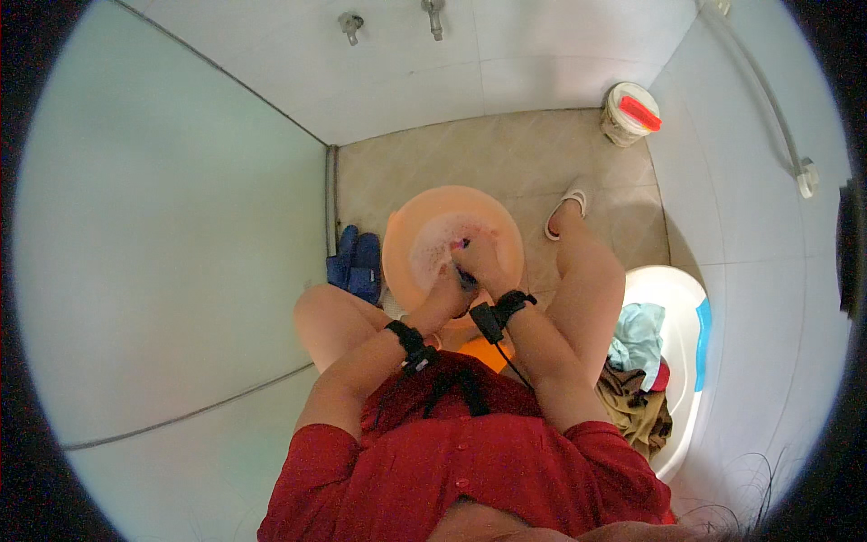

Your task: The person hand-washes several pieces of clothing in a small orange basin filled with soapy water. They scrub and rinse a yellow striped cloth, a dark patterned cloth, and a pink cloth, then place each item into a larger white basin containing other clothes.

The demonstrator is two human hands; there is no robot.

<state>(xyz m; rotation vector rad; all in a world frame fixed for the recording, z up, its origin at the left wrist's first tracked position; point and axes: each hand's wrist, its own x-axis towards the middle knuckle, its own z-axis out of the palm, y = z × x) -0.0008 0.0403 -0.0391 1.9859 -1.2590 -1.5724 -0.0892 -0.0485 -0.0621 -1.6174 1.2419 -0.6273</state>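
Observation:
Over a round peach-coloured basin (397,244) of sudsy water, my two hands are close together. My left hand (448,294) is closed at the basin's near side, its fingers around a small dark piece of cloth (466,278). Just beyond it and to the right, my right hand (485,256) is also closed on the dark cloth. A bit of dark blue and purple shows by the right fingers. Most of the cloth is hidden by my hands. White foam (429,253) lies on the water around them.
Blue slippers (357,262) are left of the basin, beside a frosted glass panel (181,244). To my right, a white tub (691,361) holds light-blue and brown clothes (639,339). A lidded bucket (623,126) with a red brush-like item (640,114) stands in the far corner. Two taps (351,27) stick out of the wall.

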